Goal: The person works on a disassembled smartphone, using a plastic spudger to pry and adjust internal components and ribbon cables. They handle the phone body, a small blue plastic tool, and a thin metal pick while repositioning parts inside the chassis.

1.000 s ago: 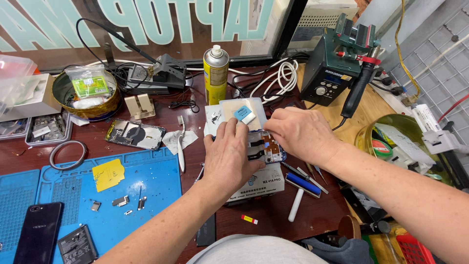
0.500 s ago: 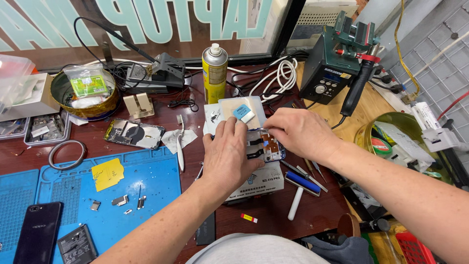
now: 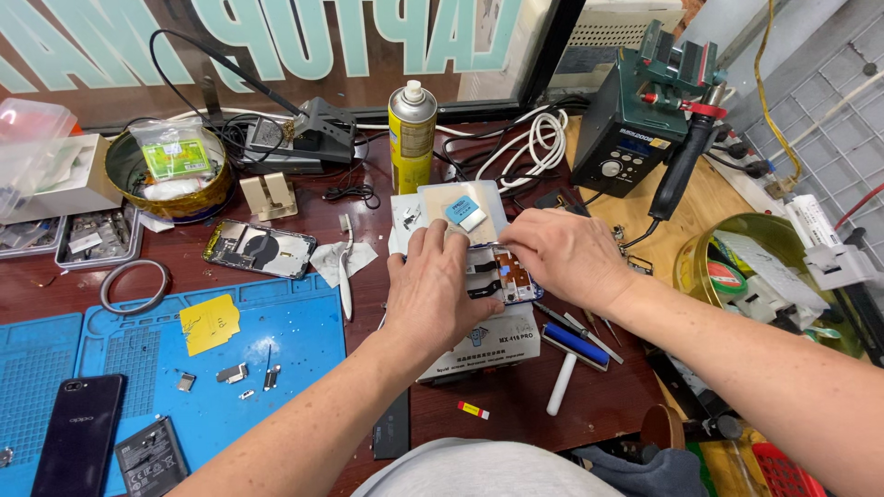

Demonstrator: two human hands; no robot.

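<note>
A yellow spray can (image 3: 412,133) stands behind, a blue mat (image 3: 285,327) lies on the counter (image 3: 516,396), and a green soldering station (image 3: 635,124) sits beside coiled white cable (image 3: 539,138).

Hardly anything changed: the right hand (image 3: 562,256) crept slightly left over the opened phone (image 3: 502,276)

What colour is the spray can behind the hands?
The spray can is yellow with a white cap, best seen in the head view.
</note>
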